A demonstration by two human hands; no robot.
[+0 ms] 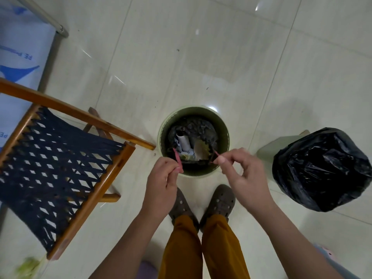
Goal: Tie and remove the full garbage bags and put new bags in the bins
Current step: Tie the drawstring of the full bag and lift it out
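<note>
A woven chair (60,158) is seen left of the grip; a second bin lined with a black bag (322,170) stands to its right. Just beyond both hands, the green bin (223,133) stands upright, mouth upward, holding the full garbage bag (193,125). One pink drawstring end (178,159) is pinched by the left hand (161,182), the other by the right hand (243,172); both strands run down into the bag.

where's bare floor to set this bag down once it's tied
Bare tile lies beyond the green bin, up to the far wall. Crowded: woven chair at the bin's left, lined bin at its right, feet just before it.
</note>
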